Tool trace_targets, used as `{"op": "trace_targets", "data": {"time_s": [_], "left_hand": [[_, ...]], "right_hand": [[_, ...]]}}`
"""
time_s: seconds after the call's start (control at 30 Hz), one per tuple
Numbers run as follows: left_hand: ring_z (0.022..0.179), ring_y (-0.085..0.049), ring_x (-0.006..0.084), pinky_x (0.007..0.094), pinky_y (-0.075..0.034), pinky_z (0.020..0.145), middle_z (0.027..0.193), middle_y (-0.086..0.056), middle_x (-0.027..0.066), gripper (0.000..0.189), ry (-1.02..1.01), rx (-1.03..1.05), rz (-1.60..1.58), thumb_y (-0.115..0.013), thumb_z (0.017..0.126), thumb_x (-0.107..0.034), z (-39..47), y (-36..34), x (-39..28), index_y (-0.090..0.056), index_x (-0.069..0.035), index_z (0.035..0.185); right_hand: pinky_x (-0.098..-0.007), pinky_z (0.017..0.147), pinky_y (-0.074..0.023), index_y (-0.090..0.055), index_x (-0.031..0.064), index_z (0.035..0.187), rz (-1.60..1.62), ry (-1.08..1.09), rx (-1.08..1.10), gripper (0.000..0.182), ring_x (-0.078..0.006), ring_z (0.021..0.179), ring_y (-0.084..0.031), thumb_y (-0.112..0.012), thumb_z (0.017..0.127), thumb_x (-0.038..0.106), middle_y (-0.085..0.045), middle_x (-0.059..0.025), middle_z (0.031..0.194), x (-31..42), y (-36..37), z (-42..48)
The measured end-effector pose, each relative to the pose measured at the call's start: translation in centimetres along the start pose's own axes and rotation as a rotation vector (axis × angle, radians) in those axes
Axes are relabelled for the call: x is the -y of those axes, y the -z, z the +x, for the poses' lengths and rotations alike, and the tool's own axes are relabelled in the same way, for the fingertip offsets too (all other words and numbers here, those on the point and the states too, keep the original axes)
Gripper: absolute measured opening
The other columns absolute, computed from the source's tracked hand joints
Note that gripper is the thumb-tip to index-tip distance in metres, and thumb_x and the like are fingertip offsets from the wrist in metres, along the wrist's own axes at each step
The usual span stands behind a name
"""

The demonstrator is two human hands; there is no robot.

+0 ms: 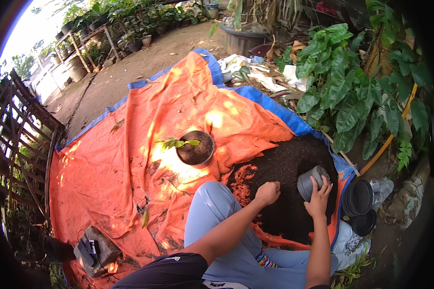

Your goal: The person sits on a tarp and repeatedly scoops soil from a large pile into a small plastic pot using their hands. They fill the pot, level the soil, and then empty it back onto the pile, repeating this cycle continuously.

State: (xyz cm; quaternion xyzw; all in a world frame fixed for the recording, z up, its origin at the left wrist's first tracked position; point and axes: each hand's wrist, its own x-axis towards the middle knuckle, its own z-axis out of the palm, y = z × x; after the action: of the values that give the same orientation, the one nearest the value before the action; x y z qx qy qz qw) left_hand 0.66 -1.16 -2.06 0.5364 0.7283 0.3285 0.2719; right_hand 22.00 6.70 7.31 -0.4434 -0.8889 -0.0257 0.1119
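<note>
My right hand grips a small grey plastic plant pot, which is tilted over a heap of dark potting soil. The pot's upper right end looks crusted with dirt. My left hand is curled into a fist above the same soil, to the left of the pot. Nothing shows in that fist. Beyond my bent knee stands a round pot with soil, and a small leafy seedling leans out over its left rim.
An orange tarpaulin with blue edging lies under the soil. Stacked black pots stand at the right, near a white sack. A stone block bears a small dark device with a cable. Leafy plants crowd the upper right.
</note>
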Motion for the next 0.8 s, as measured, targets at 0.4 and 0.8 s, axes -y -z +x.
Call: {"op": "trace_targets", "data": {"time_s": [0.4,0.8], "left_hand": [[0.079,-0.064,0.0465,0.0533,-0.051,0.069,0.071,-0.063,0.0215,0.037,0.013,0.065,-0.030,-0.068,0.094,-0.032,0.3,-0.3,-1.1,-0.054,-0.003,0.075],[0.099,-0.067,0.0389,0.0499,-0.055,0.085,0.104,-0.067,0.0181,0.013,0.090,-0.032,-0.038,-0.059,0.089,-0.010,0.6,-0.6,-0.3,-0.058,-0.006,0.100]], "right_hand": [[-0.0556,0.124,-0.0268,-0.036,0.0218,0.153,-0.035,0.025,-0.201,0.116,-0.0387,0.140,-0.038,-0.092,0.053,0.009,-0.035,-0.0113,0.154,-1.0,8.7,10.3],[-0.0591,0.124,-0.0199,-0.056,0.0258,0.141,-0.400,0.400,0.332,0.093,-0.0335,0.138,-0.044,-0.094,0.057,0.015,-0.043,-0.0135,0.151,7.7,3.2,11.2]]}}
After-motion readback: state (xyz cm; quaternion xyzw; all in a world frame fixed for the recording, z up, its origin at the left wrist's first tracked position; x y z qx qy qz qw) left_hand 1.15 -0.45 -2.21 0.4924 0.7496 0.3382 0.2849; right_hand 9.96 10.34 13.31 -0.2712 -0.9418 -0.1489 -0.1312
